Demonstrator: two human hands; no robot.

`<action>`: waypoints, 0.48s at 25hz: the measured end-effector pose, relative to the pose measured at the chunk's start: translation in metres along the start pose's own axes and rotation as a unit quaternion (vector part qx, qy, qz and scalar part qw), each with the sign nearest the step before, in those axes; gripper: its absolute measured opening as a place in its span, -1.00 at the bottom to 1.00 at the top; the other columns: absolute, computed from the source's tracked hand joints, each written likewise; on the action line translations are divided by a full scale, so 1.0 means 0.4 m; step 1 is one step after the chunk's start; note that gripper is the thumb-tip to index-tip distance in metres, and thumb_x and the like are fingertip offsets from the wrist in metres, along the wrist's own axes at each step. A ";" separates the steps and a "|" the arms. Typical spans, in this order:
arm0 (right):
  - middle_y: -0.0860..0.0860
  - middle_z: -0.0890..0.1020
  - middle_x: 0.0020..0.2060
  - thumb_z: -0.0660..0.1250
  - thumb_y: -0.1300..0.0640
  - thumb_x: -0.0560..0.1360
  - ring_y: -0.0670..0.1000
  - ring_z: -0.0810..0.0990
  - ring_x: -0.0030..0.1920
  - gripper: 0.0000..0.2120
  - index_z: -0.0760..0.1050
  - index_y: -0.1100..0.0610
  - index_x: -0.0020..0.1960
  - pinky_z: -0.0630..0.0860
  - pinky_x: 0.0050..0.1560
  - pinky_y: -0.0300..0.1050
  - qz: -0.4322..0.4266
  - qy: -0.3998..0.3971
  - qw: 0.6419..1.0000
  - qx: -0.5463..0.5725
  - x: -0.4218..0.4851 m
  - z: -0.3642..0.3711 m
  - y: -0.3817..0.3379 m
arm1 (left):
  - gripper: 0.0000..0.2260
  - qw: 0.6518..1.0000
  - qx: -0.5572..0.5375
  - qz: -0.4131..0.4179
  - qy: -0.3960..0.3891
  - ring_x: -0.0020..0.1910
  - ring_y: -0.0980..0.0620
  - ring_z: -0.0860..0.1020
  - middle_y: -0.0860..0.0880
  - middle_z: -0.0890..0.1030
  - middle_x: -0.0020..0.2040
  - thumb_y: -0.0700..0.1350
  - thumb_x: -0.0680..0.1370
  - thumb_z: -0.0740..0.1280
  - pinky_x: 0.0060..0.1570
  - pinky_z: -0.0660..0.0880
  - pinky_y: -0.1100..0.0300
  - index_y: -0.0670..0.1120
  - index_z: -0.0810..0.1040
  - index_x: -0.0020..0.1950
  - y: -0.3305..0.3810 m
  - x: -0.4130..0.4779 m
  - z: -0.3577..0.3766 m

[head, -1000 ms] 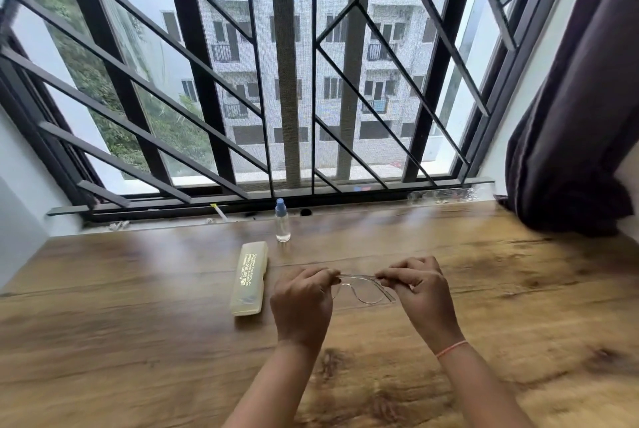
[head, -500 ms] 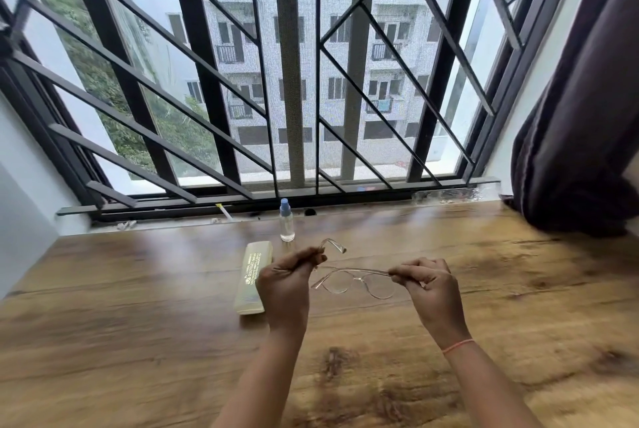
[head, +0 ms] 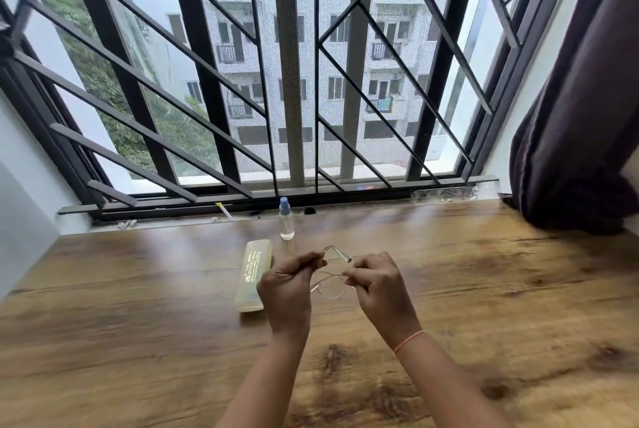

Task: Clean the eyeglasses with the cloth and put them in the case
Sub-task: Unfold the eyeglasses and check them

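Two bare hands hold a pair of clear-framed eyeglasses (head: 331, 286) in the air over a wooden table (head: 138, 324), near the middle of the view. The left hand (head: 287, 289) is curled, its thumb and fingertips pressed together in a pinch on the left end of the frame, near the hinge; from that pinch one temple arm juts up and away to the right, its bent tip free. The right hand (head: 380, 284) is curled too, thumb and forefinger pinching the right end of the frame; its other fingers are folded in towards the palm. One lens hangs in plain sight between the two hands; the other is mostly hidden behind the fingers, and whether the second temple arm is folded cannot be told. A thin orange band (head: 409, 341) circles the right wrist.

A pale yellow case (head: 252, 277) lies shut on the table just left of the left hand, its long side running near to far; whether the hand touches it cannot be told. A small clear spray bottle (head: 287, 222) with a blue cap stands upright just beyond the far end of the case, close to the window ledge. Black bars (head: 202, 47) cross the window on the far side; a dark curtain (head: 581, 116) hangs bunched at the far right.
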State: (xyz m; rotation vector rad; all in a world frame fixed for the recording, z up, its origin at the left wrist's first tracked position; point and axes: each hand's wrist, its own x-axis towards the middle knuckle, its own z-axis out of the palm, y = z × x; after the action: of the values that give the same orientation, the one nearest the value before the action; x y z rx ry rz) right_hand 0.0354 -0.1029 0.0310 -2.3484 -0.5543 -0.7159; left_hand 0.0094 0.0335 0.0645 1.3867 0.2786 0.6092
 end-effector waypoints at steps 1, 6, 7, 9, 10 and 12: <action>0.02 0.59 -0.36 0.42 0.37 0.27 -0.03 0.43 -0.21 -0.82 0.66 0.13 -0.23 0.38 -0.18 -0.28 0.017 0.012 0.999 0.027 0.003 0.001 -0.002 | -0.67 1.000 0.003 0.003 0.002 -0.29 -0.01 0.65 0.06 0.67 -0.38 -0.46 0.30 0.41 -0.12 0.59 0.10 0.00 0.66 -0.32 0.000 0.000 -0.003; -0.03 0.57 -0.36 0.44 0.42 0.29 0.01 0.53 -0.21 -0.80 0.68 0.16 -0.19 0.47 -0.15 -0.30 0.102 0.045 0.987 0.119 0.037 -0.025 -0.023 | -0.68 1.000 0.006 0.007 0.009 -0.31 0.08 0.63 0.08 0.67 -0.39 -0.45 0.31 0.41 -0.11 0.58 0.09 0.00 0.66 -0.31 0.012 0.003 -0.005; -0.06 0.57 -0.35 0.45 0.41 0.28 0.01 0.55 -0.21 -0.80 0.68 0.16 -0.19 0.50 -0.14 -0.28 0.120 0.058 0.981 0.145 0.045 -0.032 -0.025 | -0.67 1.000 0.004 0.007 0.011 -0.31 0.08 0.63 0.09 0.67 -0.39 -0.45 0.31 0.41 -0.11 0.58 0.10 0.02 0.67 -0.31 0.016 0.004 -0.004; -0.08 0.59 -0.33 0.47 0.41 0.27 -0.03 0.59 -0.22 -0.79 0.67 0.16 -0.19 0.54 -0.13 -0.27 0.156 0.085 0.963 0.204 0.057 -0.048 -0.024 | -0.65 1.000 -0.002 0.008 0.015 -0.30 0.06 0.63 0.10 0.67 -0.39 -0.44 0.30 0.42 -0.09 0.56 0.09 0.05 0.67 -0.33 0.022 0.009 -0.001; -0.06 0.61 -0.32 0.47 0.42 0.27 -0.07 0.60 -0.24 -0.78 0.66 0.15 -0.19 0.55 -0.14 -0.29 0.174 0.099 0.951 0.237 0.061 -0.057 -0.023 | -0.65 1.000 -0.006 0.007 0.017 -0.30 0.06 0.63 0.09 0.66 -0.39 -0.44 0.30 0.42 -0.09 0.56 0.08 0.05 0.67 -0.33 0.024 0.011 -0.001; -0.06 0.63 -0.33 0.44 0.46 0.27 -0.14 0.61 -0.27 -0.76 0.64 0.16 -0.19 0.54 -0.18 -0.34 0.201 0.128 0.922 0.305 0.064 -0.075 -0.021 | -0.67 1.000 -0.018 -0.001 0.021 -0.32 0.07 0.62 0.09 0.66 -0.41 -0.46 0.30 0.41 -0.08 0.56 0.07 0.00 0.66 -0.31 0.029 0.013 0.001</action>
State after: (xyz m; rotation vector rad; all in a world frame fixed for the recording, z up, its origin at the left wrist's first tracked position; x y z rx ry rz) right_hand 0.0400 -0.1114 0.0704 -1.6732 -0.1331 -0.5434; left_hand 0.0110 0.0366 0.0767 1.3411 0.3016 0.6380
